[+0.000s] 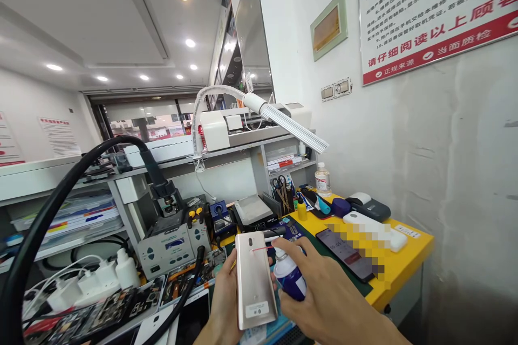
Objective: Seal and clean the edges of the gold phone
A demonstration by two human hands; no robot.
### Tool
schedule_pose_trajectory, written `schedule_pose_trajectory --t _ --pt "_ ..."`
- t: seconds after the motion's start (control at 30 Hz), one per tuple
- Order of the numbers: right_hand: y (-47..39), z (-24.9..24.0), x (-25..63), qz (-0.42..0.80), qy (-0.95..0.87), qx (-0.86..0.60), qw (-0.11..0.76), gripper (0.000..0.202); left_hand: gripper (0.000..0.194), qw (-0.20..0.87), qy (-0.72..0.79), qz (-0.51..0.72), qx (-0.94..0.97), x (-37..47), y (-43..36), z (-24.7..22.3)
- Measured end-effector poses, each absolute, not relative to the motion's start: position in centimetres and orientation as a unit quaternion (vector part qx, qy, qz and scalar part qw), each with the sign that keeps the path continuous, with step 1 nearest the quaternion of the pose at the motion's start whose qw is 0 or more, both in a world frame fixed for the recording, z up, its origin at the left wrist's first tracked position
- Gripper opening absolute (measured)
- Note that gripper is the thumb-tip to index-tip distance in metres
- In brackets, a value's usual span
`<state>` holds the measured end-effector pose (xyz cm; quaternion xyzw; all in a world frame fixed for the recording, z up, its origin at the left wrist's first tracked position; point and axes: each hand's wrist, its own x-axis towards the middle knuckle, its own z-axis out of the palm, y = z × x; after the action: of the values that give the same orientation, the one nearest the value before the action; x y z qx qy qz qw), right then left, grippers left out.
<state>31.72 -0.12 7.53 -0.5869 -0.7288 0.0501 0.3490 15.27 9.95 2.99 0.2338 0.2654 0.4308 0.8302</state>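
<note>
A gold smartphone (256, 275) is upright with its back facing me, a white label near its lower end. My left hand (223, 302) grips it from behind and along its left edge. In my right hand (319, 291) is a blue and white spray can (290, 276), with the index finger on its top. A thin red straw (262, 248) runs from the nozzle to the upper back of the phone, near the camera lenses.
A dark phone (347, 254) and a white device (376, 230) lie on the yellow table (416, 248) at the right. A grey soldering station (172, 250), a black hose (44, 215) and circuit boards (101, 312) are at the left. A lamp (293, 126) hangs above.
</note>
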Motion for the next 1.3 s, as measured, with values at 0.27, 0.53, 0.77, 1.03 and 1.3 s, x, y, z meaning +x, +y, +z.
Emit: schedule_pose_trajectory --t 0.27,0.53,0.77,1.03,1.3 --pt "-0.5 8.4 31.3 0.070 -0.733 -0.601 0.310 0.066 0.050 0.824 0.275 0.435 0.237 15.2 9.7 3.1" --pt "-0.6 8.2 31.9 0.053 -0.727 -0.598 0.334 0.066 0.051 0.832 0.271 0.420 0.241 15.1 9.7 3.1" --pt "-0.5 8.3 31.7 0.041 -0.728 -0.596 0.337 0.065 0.050 0.825 0.284 0.424 0.243 15.1 9.8 3.1" --pt "-1.0 8.6 31.8 0.066 -0.724 -0.595 0.342 0.064 0.047 0.818 0.285 0.434 0.247 15.0 9.9 2.6" --pt "-1.1 8.9 31.7 0.070 -0.732 -0.588 0.337 0.066 0.047 0.820 0.274 0.434 0.252 15.2 9.4 3.2"
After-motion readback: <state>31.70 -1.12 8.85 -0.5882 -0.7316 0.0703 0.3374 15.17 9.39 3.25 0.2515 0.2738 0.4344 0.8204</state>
